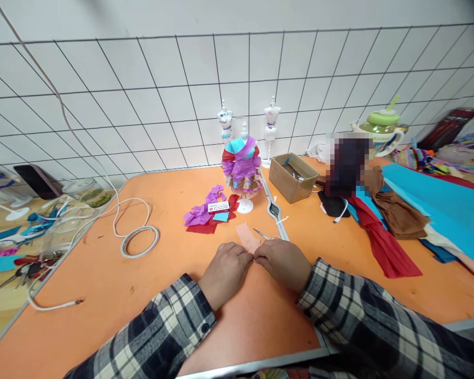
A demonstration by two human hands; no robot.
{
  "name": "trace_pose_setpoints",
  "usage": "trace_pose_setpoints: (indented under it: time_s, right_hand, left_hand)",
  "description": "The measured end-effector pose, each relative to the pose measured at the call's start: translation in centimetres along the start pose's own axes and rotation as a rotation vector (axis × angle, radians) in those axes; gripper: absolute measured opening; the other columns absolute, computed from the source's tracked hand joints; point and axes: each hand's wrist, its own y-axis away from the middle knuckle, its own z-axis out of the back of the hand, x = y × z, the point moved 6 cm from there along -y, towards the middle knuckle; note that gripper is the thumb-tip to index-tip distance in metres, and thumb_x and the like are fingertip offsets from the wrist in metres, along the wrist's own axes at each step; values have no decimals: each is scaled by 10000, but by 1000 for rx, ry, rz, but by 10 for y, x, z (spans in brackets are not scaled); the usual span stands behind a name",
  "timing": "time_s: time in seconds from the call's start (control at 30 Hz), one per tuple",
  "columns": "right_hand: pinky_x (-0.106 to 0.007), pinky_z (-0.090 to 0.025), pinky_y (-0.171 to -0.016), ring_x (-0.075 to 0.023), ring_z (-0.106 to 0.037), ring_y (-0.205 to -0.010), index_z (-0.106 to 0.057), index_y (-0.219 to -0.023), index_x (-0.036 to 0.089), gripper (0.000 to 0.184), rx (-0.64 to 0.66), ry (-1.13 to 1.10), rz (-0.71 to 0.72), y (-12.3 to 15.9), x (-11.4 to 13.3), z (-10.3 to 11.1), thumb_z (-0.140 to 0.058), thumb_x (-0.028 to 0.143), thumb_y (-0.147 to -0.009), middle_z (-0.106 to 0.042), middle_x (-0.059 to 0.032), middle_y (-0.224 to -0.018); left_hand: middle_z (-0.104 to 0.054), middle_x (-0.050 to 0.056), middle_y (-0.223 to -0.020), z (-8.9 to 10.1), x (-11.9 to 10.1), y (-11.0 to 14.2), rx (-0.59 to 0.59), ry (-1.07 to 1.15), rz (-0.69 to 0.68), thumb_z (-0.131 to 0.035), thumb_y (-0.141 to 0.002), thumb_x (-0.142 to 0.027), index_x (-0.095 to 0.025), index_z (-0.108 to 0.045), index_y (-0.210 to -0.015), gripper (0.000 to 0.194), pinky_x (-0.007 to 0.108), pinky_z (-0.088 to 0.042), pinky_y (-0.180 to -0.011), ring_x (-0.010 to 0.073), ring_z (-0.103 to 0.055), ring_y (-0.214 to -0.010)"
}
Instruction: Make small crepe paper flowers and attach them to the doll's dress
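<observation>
Both my hands rest close together on the orange table (142,295), fingertips meeting. My left hand (226,271) and my right hand (283,263) are closed in a pinch on the near edge of a small pale pink fabric piece (247,238) that lies flat just beyond them. Small scissors (263,234) lie right beside the pink piece, near my right hand. Further back stands a miniature mannequin (243,166) dressed in purple, blue and red fabric. At its foot sit purple and red scraps (205,215) and a small red-white box (218,207).
A white cable coil (139,239) lies at left. A cardboard box (293,176), two bare mini mannequins (272,126), a metal ruler (274,210), piles of red, brown and blue cloth (395,221) and a green-lidded cup (383,129) are behind and right. Glass jars (87,192) and tools sit left.
</observation>
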Motion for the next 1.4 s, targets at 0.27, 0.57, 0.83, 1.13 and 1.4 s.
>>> trace_pose_setpoints:
  time_s: [0.27,0.57,0.83,1.13,1.4]
  right_hand:
    - [-276,-331,-668,-172,-570,-774,-705,-860,223,248,-22,-30,8,0,1,0,-468,239,-932,-662,-36,-815]
    - [-269,-331,-634,-172,-573,-808,-699,-872,244,279,-23,0,-12,2,0,1,-434,283,-951,-650,-29,-871]
    - [-265,-324,-625,-175,-582,-798,-694,-888,265,254,-17,21,-35,3,-1,0,-452,316,-948,-672,-17,-842]
    - [-266,-327,-609,-182,-591,-796,-685,-918,269,248,-18,34,-48,3,1,2,-446,326,-952,-677,-15,-845]
    - [-269,-341,-638,-168,-590,-817,-683,-881,234,224,-3,-18,-37,2,0,1,-466,254,-932,-669,-22,-871]
  left_hand:
    - [-671,54,-855,6,-6,-1,-29,-12,-46,-509,-924,-205,-178,-698,-882,195,344,-440,-779,209,-560,-863]
    - [-698,42,-846,-1,-3,2,-56,-30,-67,-520,-924,-184,-185,-685,-902,167,346,-437,-781,198,-583,-834]
    - [-691,37,-801,1,-2,1,-46,-21,-44,-530,-918,-192,-185,-699,-867,177,334,-436,-754,187,-581,-800]
    - [-675,43,-783,5,-3,1,-39,-51,-49,-512,-929,-214,-198,-703,-870,201,341,-417,-744,196,-568,-806]
    - [-672,44,-775,2,-1,0,-31,-40,-27,-509,-926,-190,-184,-703,-860,204,341,-422,-744,195,-564,-794]
